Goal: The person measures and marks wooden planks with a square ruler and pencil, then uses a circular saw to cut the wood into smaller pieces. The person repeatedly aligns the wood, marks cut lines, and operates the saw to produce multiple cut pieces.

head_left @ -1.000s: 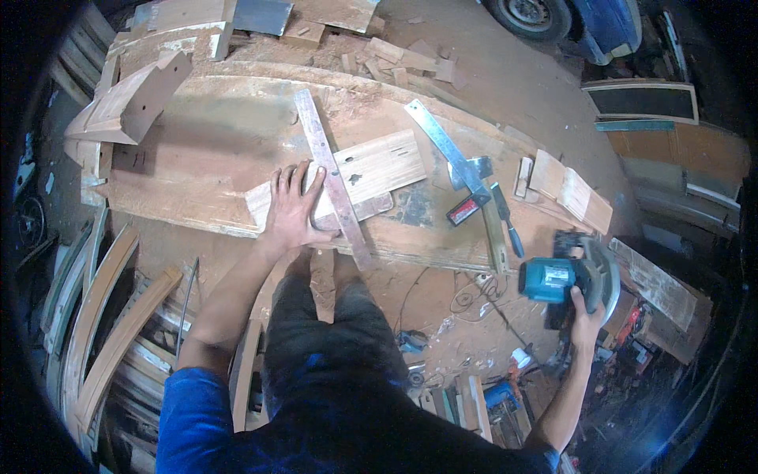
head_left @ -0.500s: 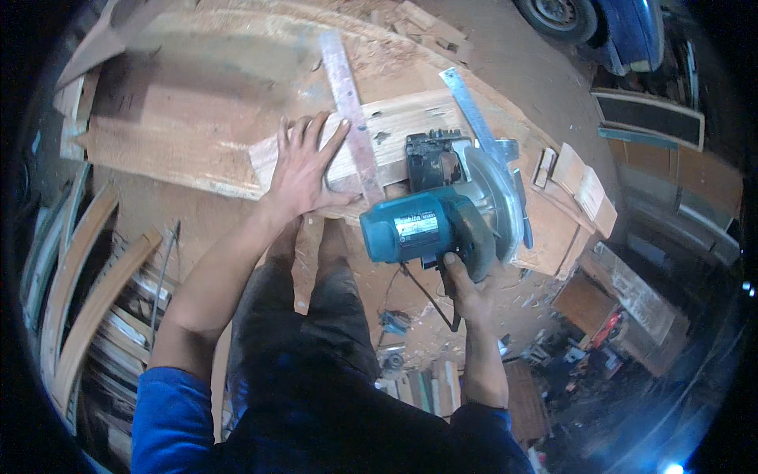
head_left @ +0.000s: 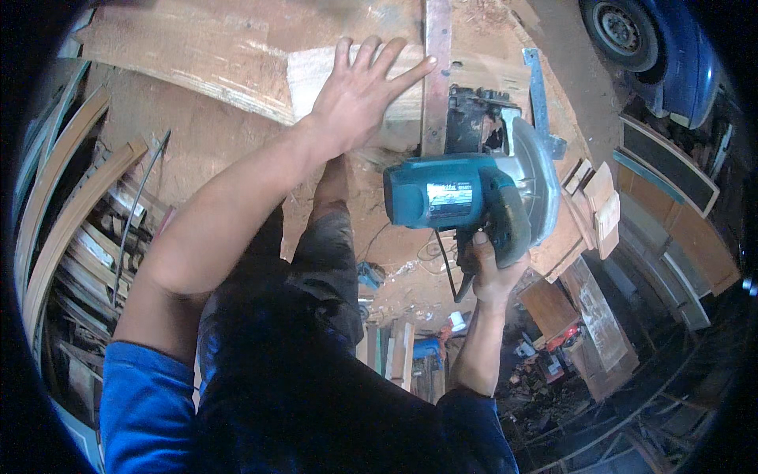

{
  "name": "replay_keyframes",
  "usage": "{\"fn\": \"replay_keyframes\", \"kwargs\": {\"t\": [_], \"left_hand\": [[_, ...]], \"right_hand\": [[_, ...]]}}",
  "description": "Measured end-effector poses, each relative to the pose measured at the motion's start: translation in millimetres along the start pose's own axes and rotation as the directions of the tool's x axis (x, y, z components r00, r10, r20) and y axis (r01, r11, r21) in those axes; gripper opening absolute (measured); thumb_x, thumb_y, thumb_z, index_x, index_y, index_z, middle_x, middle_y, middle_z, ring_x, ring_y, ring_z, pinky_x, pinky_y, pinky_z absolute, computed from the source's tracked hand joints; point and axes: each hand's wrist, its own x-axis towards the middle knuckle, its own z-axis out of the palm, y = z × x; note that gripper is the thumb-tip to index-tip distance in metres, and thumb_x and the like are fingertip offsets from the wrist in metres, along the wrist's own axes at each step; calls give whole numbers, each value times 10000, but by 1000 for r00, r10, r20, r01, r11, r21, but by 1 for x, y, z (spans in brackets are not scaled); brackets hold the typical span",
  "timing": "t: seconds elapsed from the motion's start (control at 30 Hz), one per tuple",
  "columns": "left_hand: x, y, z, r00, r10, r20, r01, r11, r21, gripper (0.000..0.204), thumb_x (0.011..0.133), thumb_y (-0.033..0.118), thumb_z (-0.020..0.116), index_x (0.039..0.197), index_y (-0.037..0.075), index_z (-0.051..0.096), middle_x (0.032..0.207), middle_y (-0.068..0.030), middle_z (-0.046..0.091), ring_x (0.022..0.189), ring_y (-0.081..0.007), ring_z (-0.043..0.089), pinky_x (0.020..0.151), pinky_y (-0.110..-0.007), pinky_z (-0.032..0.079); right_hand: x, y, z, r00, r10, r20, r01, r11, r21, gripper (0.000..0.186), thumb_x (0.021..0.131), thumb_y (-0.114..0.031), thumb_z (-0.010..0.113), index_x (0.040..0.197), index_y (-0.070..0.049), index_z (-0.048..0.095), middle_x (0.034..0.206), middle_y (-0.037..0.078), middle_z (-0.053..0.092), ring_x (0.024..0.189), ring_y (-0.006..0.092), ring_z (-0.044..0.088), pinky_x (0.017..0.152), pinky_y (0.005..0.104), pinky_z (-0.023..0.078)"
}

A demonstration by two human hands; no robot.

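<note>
My left hand (head_left: 363, 95) is spread over a pale wooden board (head_left: 308, 79) on the worn plywood workbench (head_left: 189, 39), its forefinger reaching onto a straight metal bar (head_left: 434, 35) laid across the board. My right hand (head_left: 493, 272) is closed on the rear handle of a teal circular saw (head_left: 433, 182). The saw's dark base sits at the board, just right of the bar; the blade's contact with the wood is hidden. Beyond the saw's guard lies a metal square (head_left: 537, 99), partly covered.
Curved timber offcuts (head_left: 63, 205) and a thin rod (head_left: 142, 205) stand at left. Small wooden pieces (head_left: 600, 205) rest at the bench's right end. A blue car with a wheel (head_left: 620, 35) is at upper right, framed panels (head_left: 667, 158) below it. Tools and scraps (head_left: 553, 355) litter the floor.
My right hand has swung the saw leftward and forward from beside the bench onto the board next to the bar. My left hand stays on the board; the view has shifted.
</note>
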Motion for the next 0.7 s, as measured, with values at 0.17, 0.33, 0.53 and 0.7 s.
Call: {"fn": "replay_keyframes", "kwargs": {"t": [0.17,0.33,0.53,0.7], "left_hand": [[1,6,-5,996,-38,84,46,994,-95,1277,614,666,875,1659,320,228,1591,-154,349,1417,-405,373,1162,-630,275],[0,4,6,1000,-19,5,19,999,49,1268,602,624,896,1651,310,257,1615,-109,359,1412,-400,395,1164,-631,283],[4,2,-24,989,18,144,-3,995,-103,1082,726,448,868,1616,155,327,1616,-203,344,1401,-454,372,1156,-628,301],[1,0,-18,999,24,31,-18,983,-181,1080,718,461,854,1611,144,336,1608,-214,353,1382,-466,400,1123,-669,325]], "right_hand": [[-4,5,-8,991,126,38,-127,991,28,405,899,-85,753,1260,41,619,883,40,659,658,85,584,575,238,474],[0,-4,-2,990,132,58,-136,988,72,322,902,-93,754,1171,32,627,843,57,660,624,89,587,547,246,475],[3,-11,3,997,75,36,-77,996,46,378,896,-77,756,1224,47,617,886,71,669,632,97,600,544,245,481],[1,-9,0,991,114,65,-120,988,99,512,888,-77,762,1354,41,587,1022,86,665,725,112,629,617,257,518]]}}
